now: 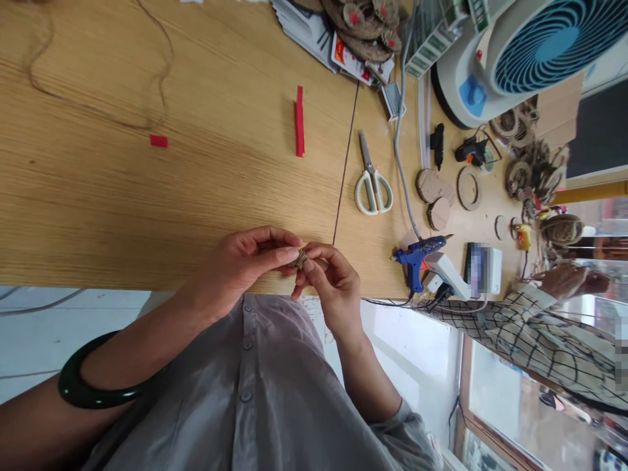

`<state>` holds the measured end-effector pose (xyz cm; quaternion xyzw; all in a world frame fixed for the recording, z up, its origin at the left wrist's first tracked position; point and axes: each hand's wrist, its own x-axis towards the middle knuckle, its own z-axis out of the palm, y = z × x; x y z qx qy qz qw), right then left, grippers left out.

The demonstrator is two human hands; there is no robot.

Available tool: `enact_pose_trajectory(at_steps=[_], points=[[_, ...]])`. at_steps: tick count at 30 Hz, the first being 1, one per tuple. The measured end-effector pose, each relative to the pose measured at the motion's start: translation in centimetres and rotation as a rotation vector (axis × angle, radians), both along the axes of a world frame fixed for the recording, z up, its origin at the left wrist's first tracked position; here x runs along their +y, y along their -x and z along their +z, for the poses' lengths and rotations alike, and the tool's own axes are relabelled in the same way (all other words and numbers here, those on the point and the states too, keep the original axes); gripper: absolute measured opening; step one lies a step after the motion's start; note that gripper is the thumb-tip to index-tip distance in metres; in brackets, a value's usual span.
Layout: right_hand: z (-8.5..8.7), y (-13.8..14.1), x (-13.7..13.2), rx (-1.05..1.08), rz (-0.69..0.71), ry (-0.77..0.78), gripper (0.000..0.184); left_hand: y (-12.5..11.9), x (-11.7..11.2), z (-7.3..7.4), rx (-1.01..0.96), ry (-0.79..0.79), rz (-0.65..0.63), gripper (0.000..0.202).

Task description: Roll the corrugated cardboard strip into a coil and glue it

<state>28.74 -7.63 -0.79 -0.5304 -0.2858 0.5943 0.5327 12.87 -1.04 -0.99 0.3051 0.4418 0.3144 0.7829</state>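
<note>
Close to the table's front edge, a small brown ridged piece (pixel 299 260), perhaps corrugated cardboard, is pinched between both my hands. My left hand (pixel 250 258), with a dark bangle on its forearm, grips it from the left by thumb and fingers. From the right, my right hand (pixel 333 278) closes thumb and fingertips on the same piece. Fingers cover most of it. Farther back lie a red strip (pixel 299 122) and a short red scrap (pixel 159 140). White-handled scissors (pixel 371 180) rest to the right, blades pointing away.
A blue glue gun (pixel 419 258) lies at right beside a white power strip (pixel 447 275). A grey cable (pixel 400 131) crosses the wooden table (pixel 220 176). Beyond stand a fan (pixel 540 59), cardboard discs (pixel 434 186) and a ring (pixel 470 188). A co-worker's checked sleeve (pixel 520 320) is far right.
</note>
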Motion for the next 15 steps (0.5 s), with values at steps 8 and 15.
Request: enact_pose_trajectory(at_steps=[8,15], points=[[-0.4,-0.3,0.4,-0.006,0.013,-0.029,0.024,0.2,0.5,0.1,0.053,-0.102,-0.033,0.023],[0.0,-0.9,2.1,-0.029,0.024,-0.073,0.026,-0.3,1.5,1.2,0.01,-0.125,-0.066,0.035]])
